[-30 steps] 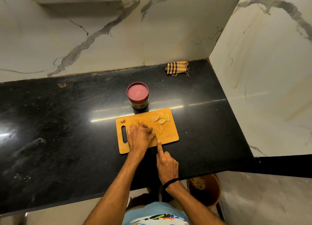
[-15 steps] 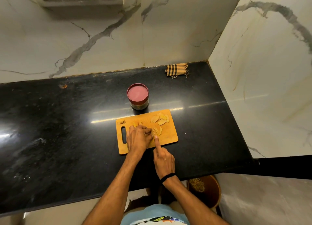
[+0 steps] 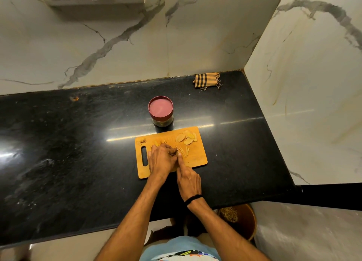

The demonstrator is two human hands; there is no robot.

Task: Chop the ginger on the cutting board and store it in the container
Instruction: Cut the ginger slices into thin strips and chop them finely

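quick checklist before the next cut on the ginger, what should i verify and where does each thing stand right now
1. Cutting board flat on the counter: ok.
2. Right hand grips the knife, index finger along its spine: ok.
3. Left hand fingertips clear of the blade: cannot tell. They sit right beside it, and the piece beneath is hidden.
4. Cut strips lying to the right of the blade, out of its way: ok.
5. Uncut slices on the board's far right corner: ok.
6. Container open for storing: not ok, its red lid is on.
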